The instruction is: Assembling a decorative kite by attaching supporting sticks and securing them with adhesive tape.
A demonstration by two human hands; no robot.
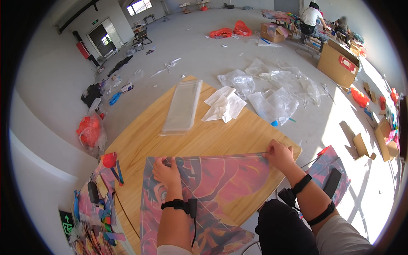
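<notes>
A thin, see-through printed fabric sheet (221,180) in red, pink and dark tones lies over the near part of the wooden table (140,131). Its far edge runs straight between my two hands, and pale lines cross it. My left hand (167,172) is closed at that edge near the left corner, fingers bent over it. At the right end, my right hand (278,155) pinches the corner between thumb and fingers. The sheet's lower part reaches toward my lap, partly hidden by my left forearm.
On the table's far side lie a stack of clear plastic sleeves (182,106) and crumpled white paper (224,106). Clear plastic wrap (276,102) covers floor beyond. A cardboard box (338,63) stands at right, near a seated person (312,19). Tools and scraps (100,199) crowd the left.
</notes>
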